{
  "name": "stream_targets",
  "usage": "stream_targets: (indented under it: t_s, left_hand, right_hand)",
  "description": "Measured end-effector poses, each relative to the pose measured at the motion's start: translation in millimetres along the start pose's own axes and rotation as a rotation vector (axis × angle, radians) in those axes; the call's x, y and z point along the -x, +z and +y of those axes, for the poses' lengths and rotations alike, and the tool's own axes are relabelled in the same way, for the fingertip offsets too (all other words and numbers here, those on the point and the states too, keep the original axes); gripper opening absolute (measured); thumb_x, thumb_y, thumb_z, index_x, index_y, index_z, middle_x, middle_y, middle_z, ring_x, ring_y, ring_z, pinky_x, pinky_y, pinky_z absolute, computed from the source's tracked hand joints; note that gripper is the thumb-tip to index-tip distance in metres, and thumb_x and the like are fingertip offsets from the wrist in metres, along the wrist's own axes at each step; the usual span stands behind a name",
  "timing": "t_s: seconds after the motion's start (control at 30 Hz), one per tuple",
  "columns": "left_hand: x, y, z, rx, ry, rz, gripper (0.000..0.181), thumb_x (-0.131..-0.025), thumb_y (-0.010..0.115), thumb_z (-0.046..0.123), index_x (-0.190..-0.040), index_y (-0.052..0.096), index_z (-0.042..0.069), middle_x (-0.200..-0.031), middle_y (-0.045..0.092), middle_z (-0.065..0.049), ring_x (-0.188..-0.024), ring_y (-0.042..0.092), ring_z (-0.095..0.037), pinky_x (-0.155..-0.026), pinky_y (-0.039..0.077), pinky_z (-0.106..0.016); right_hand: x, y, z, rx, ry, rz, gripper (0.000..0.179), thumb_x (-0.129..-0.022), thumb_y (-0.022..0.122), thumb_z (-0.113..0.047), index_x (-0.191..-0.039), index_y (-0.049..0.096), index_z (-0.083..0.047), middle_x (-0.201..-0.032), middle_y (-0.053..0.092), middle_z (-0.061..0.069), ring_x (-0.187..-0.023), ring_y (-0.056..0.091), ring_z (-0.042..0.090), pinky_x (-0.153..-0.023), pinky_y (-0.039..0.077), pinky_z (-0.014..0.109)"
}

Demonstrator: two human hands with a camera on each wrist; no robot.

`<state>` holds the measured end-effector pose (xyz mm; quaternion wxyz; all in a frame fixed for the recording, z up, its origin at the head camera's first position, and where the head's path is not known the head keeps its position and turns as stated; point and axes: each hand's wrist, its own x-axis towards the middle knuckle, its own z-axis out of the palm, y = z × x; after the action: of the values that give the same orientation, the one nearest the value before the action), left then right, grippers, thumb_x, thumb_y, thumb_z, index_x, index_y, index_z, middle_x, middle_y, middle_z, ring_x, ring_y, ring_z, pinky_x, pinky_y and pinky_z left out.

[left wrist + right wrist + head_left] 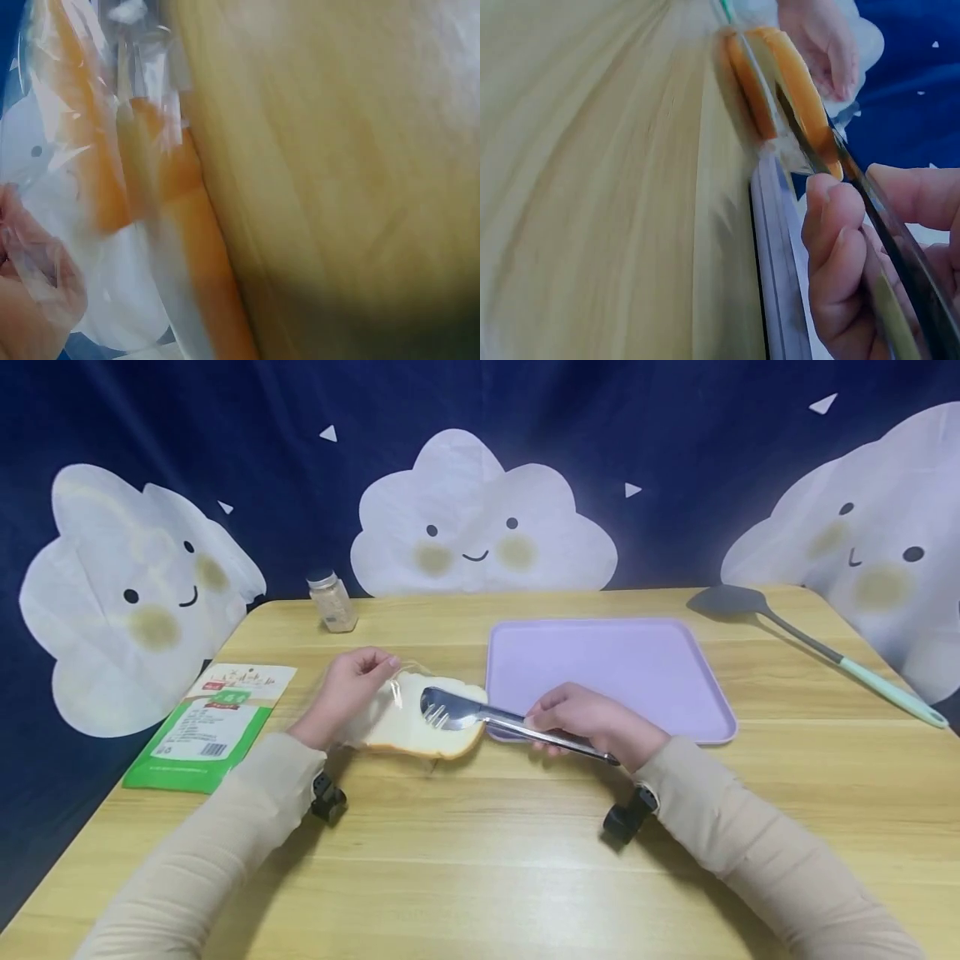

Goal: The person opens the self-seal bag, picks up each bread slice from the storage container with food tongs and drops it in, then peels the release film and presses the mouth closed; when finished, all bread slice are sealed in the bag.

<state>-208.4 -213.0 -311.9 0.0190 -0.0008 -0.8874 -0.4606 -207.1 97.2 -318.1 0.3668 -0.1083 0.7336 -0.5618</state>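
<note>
Here my right hand (581, 718) grips tongs (517, 723); only its wrist view shows them straddling one slice (801, 81); my left hand (347, 689) pinches the bag (157, 64) around the bread (412, 727).

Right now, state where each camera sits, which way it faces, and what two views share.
Head: worn on the head, facing forward and down at the table; sleeves, left hand and right hand show.
Left wrist: on that wrist, facing the bread; left hand shows.
Right wrist: on that wrist, facing along the tongs; both hands show.
Shared: both wrist views show the bread.
</note>
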Motion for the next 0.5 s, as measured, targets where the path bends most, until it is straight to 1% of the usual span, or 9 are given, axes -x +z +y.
stream_targets:
  t_s: [0.1,0.2,0.27,0.37,0.5]
  left_hand:
    - [2.3,1.7,0.7,0.019,-0.012,0.014,0.031,-0.094,0.054,0.028,-0.095,0.06,-0.002,-0.097,0.062,-0.015,-0.08,0.049,-0.016,-0.071,0.043,-0.024]
    - [3.1,2.5,-0.1,0.007,-0.01,0.014,0.029,-0.094,0.054,0.028,-0.094,0.061,-0.001,-0.095,0.063,-0.013,-0.079,0.049,-0.016,-0.069,0.042,-0.024]
    - [2.9,3.0,-1.2,0.0,-0.001,0.02,0.029,-0.093,0.055,0.027,-0.093,0.062,-0.001,-0.091,0.063,-0.011,-0.078,0.049,-0.014,-0.068,0.042,-0.023]
    - [2.2,3.8,-1.2,0.009,0.009,0.032,0.029,-0.094,0.055,0.026,-0.092,0.061,-0.002,-0.085,0.062,-0.01,-0.072,0.049,-0.012,-0.064,0.043,-0.022]
    - [0.6,4.8,1.1,0.006,0.009,0.044,0.028,-0.094,0.054,0.025,-0.09,0.061,-0.002,-0.086,0.062,-0.01,-0.071,0.048,-0.011,-0.061,0.042,-0.02]
  right_hand:
    - [-1.2,3.6,-1.2,-0.003,0.013,0.012,0.028,-0.091,0.049,-0.003,-0.112,0.051,0.016,-0.068,0.06,0.01,-0.05,0.054,0.009,-0.048,0.046,0.018]
    - [-2.6,4.4,-1.5,0.024,0.027,0.041,0.027,-0.091,0.049,-0.003,-0.111,0.053,0.015,-0.067,0.06,0.01,-0.049,0.053,0.009,-0.046,0.046,0.018]
    - [-3.7,5.0,-1.5,0.024,0.031,0.037,0.027,-0.091,0.049,-0.003,-0.111,0.053,0.015,-0.067,0.06,0.01,-0.049,0.053,0.009,-0.046,0.045,0.018]
    - [-5.9,7.1,-3.1,0.01,0.014,0.026,0.027,-0.091,0.049,-0.004,-0.111,0.053,0.015,-0.067,0.06,0.009,-0.049,0.053,0.009,-0.046,0.045,0.018]
    - [-8.7,10.9,-6.8,0.038,-0.024,0.054,0.026,-0.09,0.049,-0.004,-0.108,0.054,0.015,-0.065,0.059,0.007,-0.048,0.052,0.008,-0.045,0.044,0.018]
